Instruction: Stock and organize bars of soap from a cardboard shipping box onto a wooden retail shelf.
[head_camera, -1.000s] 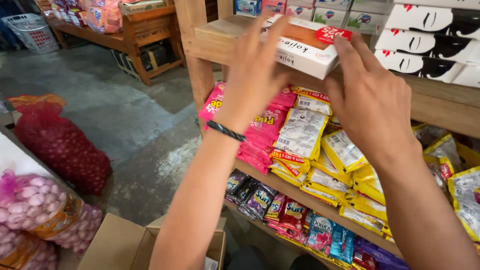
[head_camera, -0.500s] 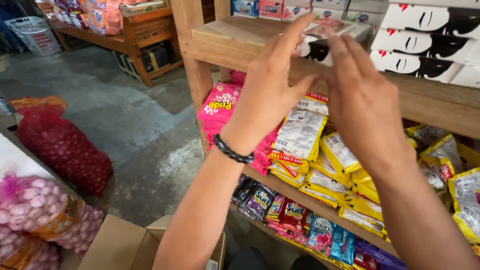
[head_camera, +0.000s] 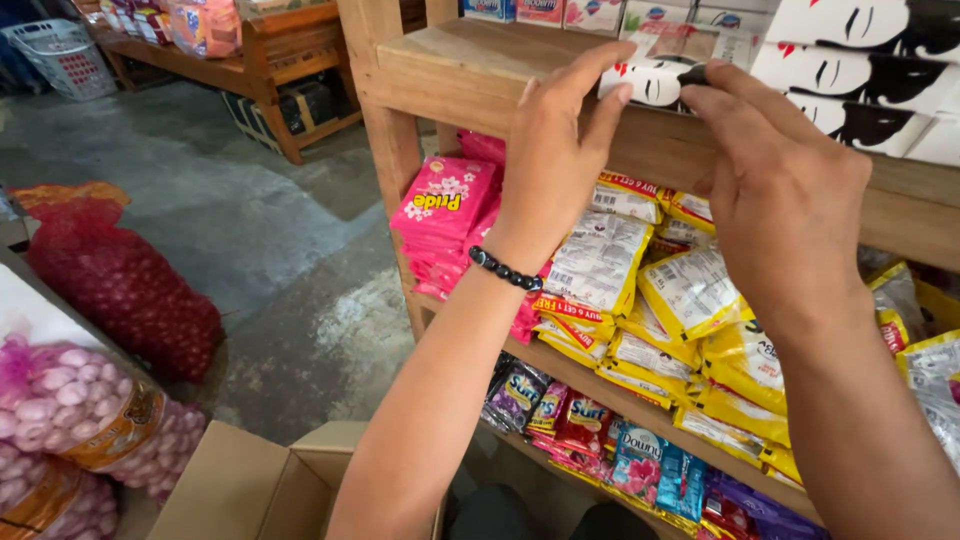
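Up at the wooden shelf (head_camera: 470, 60), the left hand (head_camera: 560, 150) and right hand (head_camera: 785, 190) meet on a white box (head_camera: 655, 75) with a black-and-red face print. The left hand's fingers (head_camera: 590, 80) are stretched out flat against the box's left end, not curled round it; the right hand's fingertips (head_camera: 715, 80) press its right end, loosely bent. The box sits on the shelf edge, held between the two hands. A black bead bracelet (head_camera: 505, 270) rings the left wrist.

Just right of the right hand, more white boxes (head_camera: 860, 50) of the same print are stacked on the same shelf. Behind the hands stands a row of small cartons (head_camera: 560, 12).

Below the hands, the next shelf carries pink sachets (head_camera: 445, 205) to the left and yellow sachets (head_camera: 640, 300) in hanging strips under both wrists. Lower still lie mixed dark, red and blue sachets (head_camera: 600, 440).

Under the left forearm an open cardboard box (head_camera: 250, 490) shows only its flaps; its contents cannot be seen. Far left of the hands, a red mesh sack (head_camera: 120, 280) holds dark red bulbs, and a pink mesh sack (head_camera: 70, 400) holds pale ones.
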